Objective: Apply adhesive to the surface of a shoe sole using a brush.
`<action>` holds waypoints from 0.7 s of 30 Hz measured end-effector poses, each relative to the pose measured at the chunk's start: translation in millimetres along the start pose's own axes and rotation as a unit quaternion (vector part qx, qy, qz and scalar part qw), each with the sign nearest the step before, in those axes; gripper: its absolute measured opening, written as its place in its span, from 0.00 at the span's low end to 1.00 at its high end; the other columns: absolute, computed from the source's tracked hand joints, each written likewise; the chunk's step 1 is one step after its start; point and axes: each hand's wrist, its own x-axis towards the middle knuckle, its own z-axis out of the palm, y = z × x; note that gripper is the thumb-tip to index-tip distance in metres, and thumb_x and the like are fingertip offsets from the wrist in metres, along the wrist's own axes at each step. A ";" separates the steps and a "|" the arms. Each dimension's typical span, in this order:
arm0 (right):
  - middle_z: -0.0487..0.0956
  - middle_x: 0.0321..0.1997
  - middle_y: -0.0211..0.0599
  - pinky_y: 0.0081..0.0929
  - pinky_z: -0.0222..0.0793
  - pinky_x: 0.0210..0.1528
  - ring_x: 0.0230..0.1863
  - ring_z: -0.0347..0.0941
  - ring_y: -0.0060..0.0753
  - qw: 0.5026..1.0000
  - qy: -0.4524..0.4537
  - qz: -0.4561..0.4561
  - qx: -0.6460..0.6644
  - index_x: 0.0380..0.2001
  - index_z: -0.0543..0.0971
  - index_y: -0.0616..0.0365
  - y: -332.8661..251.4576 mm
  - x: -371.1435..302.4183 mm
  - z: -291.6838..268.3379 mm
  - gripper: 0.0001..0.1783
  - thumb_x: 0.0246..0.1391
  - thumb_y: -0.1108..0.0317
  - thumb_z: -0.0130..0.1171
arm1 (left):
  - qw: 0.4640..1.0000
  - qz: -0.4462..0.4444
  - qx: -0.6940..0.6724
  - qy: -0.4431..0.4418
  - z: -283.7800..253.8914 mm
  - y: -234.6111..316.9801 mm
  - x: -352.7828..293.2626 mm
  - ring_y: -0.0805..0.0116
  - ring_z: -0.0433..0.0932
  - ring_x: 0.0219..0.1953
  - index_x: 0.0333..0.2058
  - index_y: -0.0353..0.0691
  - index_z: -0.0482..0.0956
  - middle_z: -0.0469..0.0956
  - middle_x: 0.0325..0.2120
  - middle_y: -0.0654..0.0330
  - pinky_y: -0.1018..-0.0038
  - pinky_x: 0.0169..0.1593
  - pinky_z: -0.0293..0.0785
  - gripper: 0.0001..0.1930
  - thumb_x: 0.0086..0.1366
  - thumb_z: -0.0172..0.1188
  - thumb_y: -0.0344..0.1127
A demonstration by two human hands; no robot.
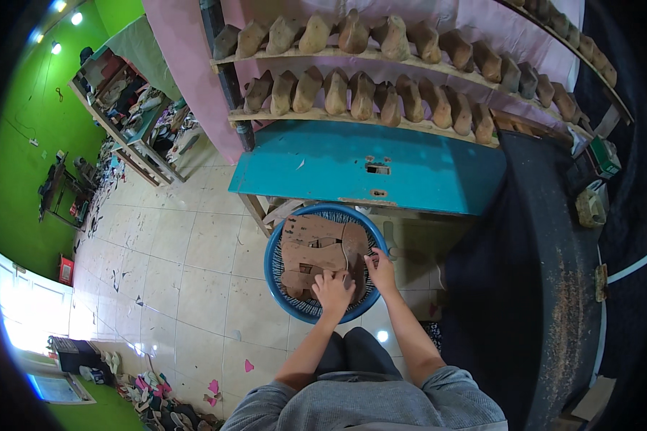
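A round blue tub [272, 284] stands on the floor in front of my knees, with a patterned lining showing inside its rim. Several flat brown sole-shaped pieces [313, 256] lie stacked in it, some with cut-out holes. Another brown sole-shaped piece [355, 243] lies lengthwise along the right of the stack. My left hand [333, 293] rests over the near end of the stack, its fingers bent at the near edge of the lengthwise piece. At that piece's right edge is my right hand [381, 271], thumb and fingers apart.
Behind the tub stands a turquoise table [424, 169] with a cut-out hole. Wooden shoe lasts [336, 92] line the shelves above it. A dark-covered bench [553, 287] runs along the right. Scraps and a shoe pile [167, 406] lie on the tiled floor at left.
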 end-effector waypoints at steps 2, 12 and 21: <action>0.79 0.28 0.42 0.31 0.71 0.34 0.28 0.76 0.38 1.000 0.008 -0.021 -0.001 0.43 0.73 0.62 -37.2 -13.1 -24.6 0.17 0.53 0.64 0.56 | 0.997 0.016 -0.018 0.070 -28.7 -0.5 -5.4 0.57 0.64 0.42 0.33 0.53 0.81 0.69 0.35 0.61 0.62 0.42 0.58 0.12 0.47 0.66 0.43; 0.78 0.26 0.42 0.24 0.70 0.28 0.24 0.75 0.31 0.994 0.048 -0.059 0.081 0.32 0.77 0.62 -158.5 -62.3 -107.3 0.07 0.54 0.68 0.55 | 0.982 0.078 -0.067 0.157 -128.7 35.0 -25.3 0.60 0.64 0.41 0.27 0.53 0.81 0.68 0.32 0.66 0.61 0.43 0.58 0.05 0.50 0.64 0.41; 0.77 0.25 0.40 0.22 0.68 0.26 0.22 0.72 0.28 0.981 0.156 -0.083 0.083 0.31 0.77 0.62 -202.0 -120.4 -140.9 0.07 0.53 0.69 0.57 | 0.964 0.178 -0.098 0.172 -182.5 56.4 -44.3 0.61 0.63 0.41 0.26 0.54 0.81 0.68 0.32 0.67 0.62 0.44 0.58 0.04 0.49 0.65 0.41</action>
